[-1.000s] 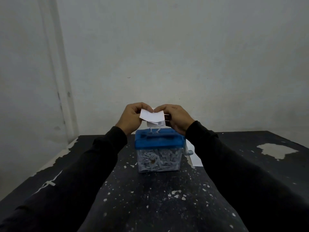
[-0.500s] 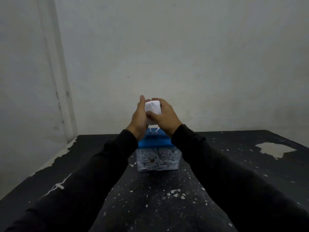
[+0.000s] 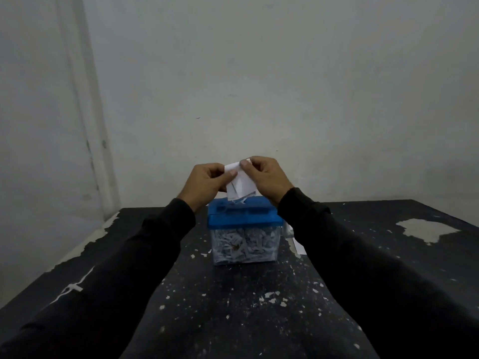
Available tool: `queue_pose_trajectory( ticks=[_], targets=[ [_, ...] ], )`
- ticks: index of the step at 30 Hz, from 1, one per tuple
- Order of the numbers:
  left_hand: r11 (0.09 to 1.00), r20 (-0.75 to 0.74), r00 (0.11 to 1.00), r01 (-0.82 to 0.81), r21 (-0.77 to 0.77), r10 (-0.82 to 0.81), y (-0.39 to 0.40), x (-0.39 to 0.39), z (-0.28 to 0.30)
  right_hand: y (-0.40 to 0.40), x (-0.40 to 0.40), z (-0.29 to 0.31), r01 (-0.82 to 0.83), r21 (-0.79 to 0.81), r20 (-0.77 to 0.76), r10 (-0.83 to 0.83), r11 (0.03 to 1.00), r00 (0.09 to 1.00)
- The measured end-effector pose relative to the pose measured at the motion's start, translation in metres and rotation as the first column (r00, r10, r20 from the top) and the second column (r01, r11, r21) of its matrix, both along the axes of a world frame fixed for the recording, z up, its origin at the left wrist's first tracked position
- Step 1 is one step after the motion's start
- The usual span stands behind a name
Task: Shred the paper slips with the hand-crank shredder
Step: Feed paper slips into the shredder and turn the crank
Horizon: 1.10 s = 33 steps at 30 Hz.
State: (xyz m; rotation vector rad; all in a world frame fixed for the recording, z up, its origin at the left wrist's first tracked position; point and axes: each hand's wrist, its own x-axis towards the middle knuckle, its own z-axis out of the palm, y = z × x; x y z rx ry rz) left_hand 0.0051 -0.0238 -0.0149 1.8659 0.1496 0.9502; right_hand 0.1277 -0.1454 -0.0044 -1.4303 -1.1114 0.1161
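Against bare grey wall at centre frame, left hand (image 3: 204,183) and right hand (image 3: 267,177) each pinch a folded paper slip (image 3: 239,186) above the shredder (image 3: 245,229); misaligned, its thick fold may jam the slot.

The paper slip (image 3: 239,182) in my fingers (image 3: 234,173) is white. The shredder (image 3: 243,230) has a blue lid over a clear bin of white shreds. My sleeves (image 3: 145,250) are black, the counter (image 3: 233,307) black, speckled with pale chips. The wall (image 3: 259,73) is grey-white.

Both arms are covered by long black fabric sleeves (image 3: 124,268), plain and unmarked, ending at the wrists; both hands are left bare.
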Motion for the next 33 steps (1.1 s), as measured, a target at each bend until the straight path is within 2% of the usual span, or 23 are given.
queue_pose_trajectory(
  ticks=[5,11,14,16,17,18,20,22,24,25,27,29,31,33],
  targets=[
    [0.999,0.046,0.999,-0.01,-0.032,0.011,-0.002,0.005,0.001,-0.003,0.001,-0.003,0.013,0.075,-0.003,-0.013,0.997,1.0],
    [0.964,-0.066,0.969,0.226,-0.142,-0.237,0.017,0.002,0.0,-0.004,0.007,-0.011,-0.125,0.07,-0.274,0.139,0.99,0.951],
    [0.973,-0.07,0.975,0.203,-0.111,-0.212,0.019,0.0,-0.005,-0.003,0.007,-0.017,-0.158,0.05,-0.296,0.166,0.986,0.941],
    [0.997,-0.016,0.998,0.06,0.041,-0.06,0.019,0.001,-0.006,-0.005,0.005,-0.015,-0.128,-0.001,-0.248,0.123,0.992,0.961],
    [0.983,0.05,0.998,-0.048,0.175,0.04,0.019,0.001,-0.004,-0.009,0.005,-0.01,-0.079,-0.044,-0.219,0.068,0.996,0.973],
    [0.931,0.138,0.983,-0.163,0.326,0.123,0.019,0.001,-0.002,-0.012,0.006,-0.004,-0.024,-0.087,-0.215,0.005,0.996,0.977],
    [0.76,0.288,0.94,-0.321,0.564,0.184,0.018,0.0,0.004,-0.019,0.007,0.006,-0.018,-0.181,-0.347,-0.047,0.983,0.937],
    [0.626,0.34,0.925,-0.366,0.689,0.166,0.014,0.002,0.005,-0.025,0.005,0.01,-0.172,-0.215,-0.51,0.04,0.961,0.859],
    [0.582,0.327,0.929,-0.363,0.728,0.17,0.013,0.005,-0.001,-0.022,0.003,0.01,-0.232,-0.144,-0.554,0.116,0.962,0.824],
    [0.608,0.303,0.936,-0.348,0.714,0.18,0.013,0.005,-0.004,-0.019,0.007,0.009,-0.21,-0.101,-0.533,0.126,0.972,0.836],
    [0.756,0.152,0.967,-0.254,0.603,0.204,0.015,0.001,-0.01,-0.014,0.013,0.006,-0.122,-0.051,-0.442,0.087,0.991,0.893],
    [0.924,-0.099,0.98,-0.124,0.362,0.171,0.014,-0.005,-0.012,-0.011,0.016,0.005,-0.043,-0.045,-0.284,0.029,0.998,0.958],
    [0.977,-0.244,0.966,-0.035,0.211,0.087,0.016,-0.007,-0.014,-0.01,0.015,0.001,0.008,-0.048,-0.082,-0.012,0.999,0.997],
    [0.986,-0.26,0.964,-0.008,0.168,0.053,0.017,-0.007,-0.015,-0.009,0.014,-0.004,0.02,-0.061,0.064,-0.016,0.998,0.998]
  ],
)
